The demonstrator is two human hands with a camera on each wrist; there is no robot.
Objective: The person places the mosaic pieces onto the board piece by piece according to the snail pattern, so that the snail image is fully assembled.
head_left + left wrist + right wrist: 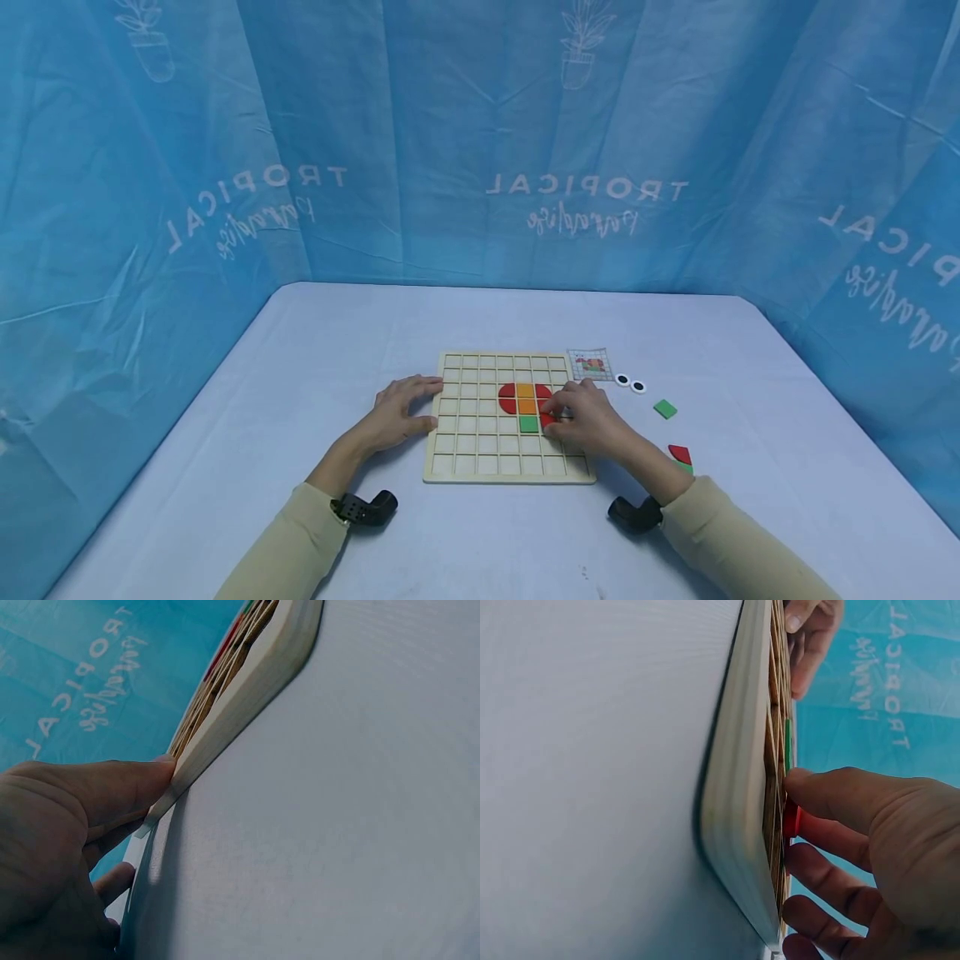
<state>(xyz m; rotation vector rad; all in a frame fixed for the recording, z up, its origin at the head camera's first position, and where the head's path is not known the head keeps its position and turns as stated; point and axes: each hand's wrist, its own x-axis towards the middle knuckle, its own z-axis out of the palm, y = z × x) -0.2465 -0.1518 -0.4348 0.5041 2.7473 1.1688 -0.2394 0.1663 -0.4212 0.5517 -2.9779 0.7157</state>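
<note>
A wooden grid board [465, 462] lies on the table, with orange squares [527, 399], red rounded pieces [507, 398] and a green square [528, 424] set in its cells. My left hand [397, 410] rests against the board's left side, fingers fairly straight; in the left wrist view the thumb [142, 780] touches the edge. Over the board's right part, my right hand [588, 419] pinches a red piece [792, 819] between thumb and forefinger, low at the grid just right of the green square. The fingers partly cover that piece.
A picture card [590, 364] lies at the board's far right corner, beside two white-and-black eye pieces [630, 383]. A loose green square [665, 409] lies farther right. Nearer, a red piece [680, 454] and a green one [684, 468] are partly hidden by the right forearm.
</note>
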